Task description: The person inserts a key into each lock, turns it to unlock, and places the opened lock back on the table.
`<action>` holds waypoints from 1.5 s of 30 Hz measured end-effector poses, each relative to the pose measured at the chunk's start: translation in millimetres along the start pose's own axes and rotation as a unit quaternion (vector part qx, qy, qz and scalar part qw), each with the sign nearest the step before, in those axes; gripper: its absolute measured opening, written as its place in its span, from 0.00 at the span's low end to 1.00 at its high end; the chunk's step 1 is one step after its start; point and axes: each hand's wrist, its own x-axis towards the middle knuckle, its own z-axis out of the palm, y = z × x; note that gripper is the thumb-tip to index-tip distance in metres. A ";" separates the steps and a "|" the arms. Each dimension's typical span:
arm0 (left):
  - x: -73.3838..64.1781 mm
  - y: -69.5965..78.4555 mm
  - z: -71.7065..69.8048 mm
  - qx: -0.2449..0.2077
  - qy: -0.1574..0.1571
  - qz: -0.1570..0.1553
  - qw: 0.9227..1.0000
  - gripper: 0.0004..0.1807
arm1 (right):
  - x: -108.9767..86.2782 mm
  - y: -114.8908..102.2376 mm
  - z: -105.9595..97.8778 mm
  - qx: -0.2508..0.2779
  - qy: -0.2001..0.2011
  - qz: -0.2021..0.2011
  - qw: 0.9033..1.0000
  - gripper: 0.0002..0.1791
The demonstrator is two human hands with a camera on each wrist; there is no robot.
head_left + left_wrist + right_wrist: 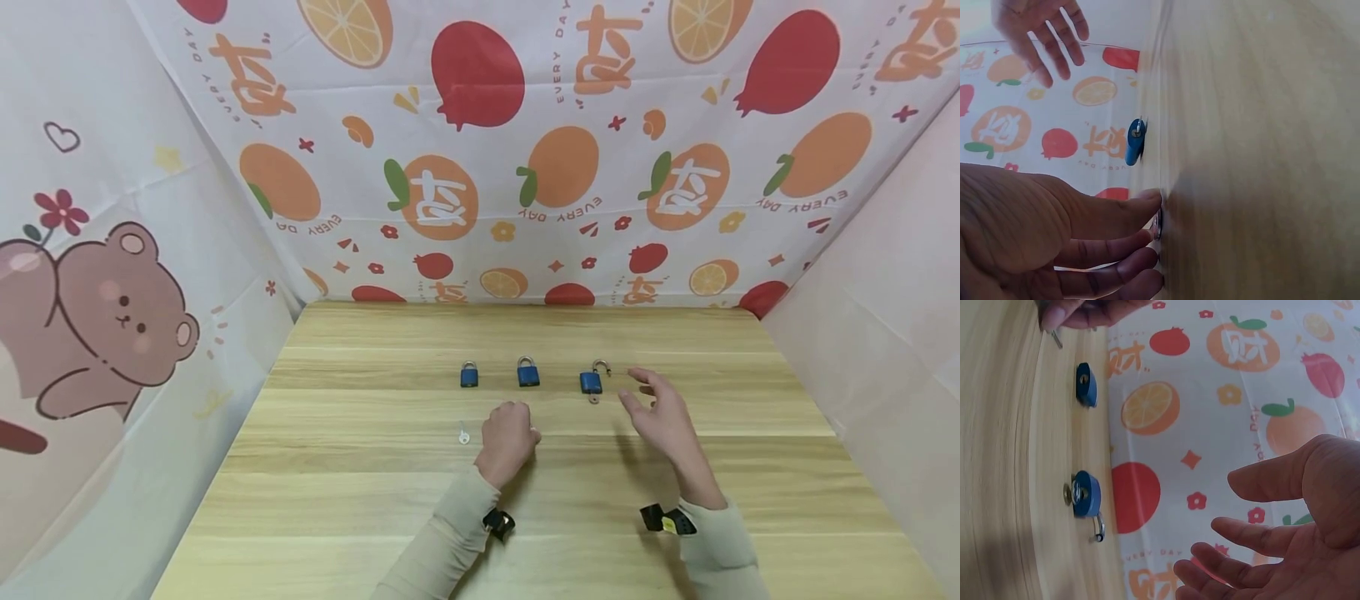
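My left hand (507, 435) pinches a small key (1057, 339) between thumb and fingers, low at the tabletop; in the head view the hand hides most of it. Just beyond stands a closed blue padlock (528, 374). Off to the right lies another blue padlock (591, 382), its shackle (602, 365) swung open and a key (594, 399) in its keyhole. Beside that lock my right hand (662, 417) hovers above the table, fingers spread and holding nothing; the right wrist view shows its bare palm.
A smaller closed blue padlock (469, 377) sits at the left of the row. In front of it lies a loose silver key (464, 437). Printed cloth (555, 267) hangs behind the wooden table (337, 500), with more cloth at both sides.
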 end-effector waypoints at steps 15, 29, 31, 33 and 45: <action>-0.7 -2.7 3.1 0.012 0.030 -0.005 0.999 0.20 | -0.8 7.0 -5.9 -0.001 -0.003 0.012 1.000 0.27; 3.2 -3.2 4.4 0.021 0.048 -0.009 0.999 0.12 | -0.4 12.5 -5.6 0.007 -0.013 0.016 1.000 0.28; 3.7 -3.6 4.3 0.018 0.051 -0.010 0.998 0.13 | -0.4 12.8 -5.3 0.008 -0.016 0.015 1.000 0.28; 4.1 -4.1 4.1 0.012 0.050 -0.010 0.999 0.14 | -0.4 13.3 -5.1 0.007 -0.018 0.013 1.000 0.28; 6.8 -5.2 4.6 -0.002 0.063 -0.003 0.998 0.08 | 2.6 17.4 -2.3 -0.001 -0.019 0.000 1.000 0.28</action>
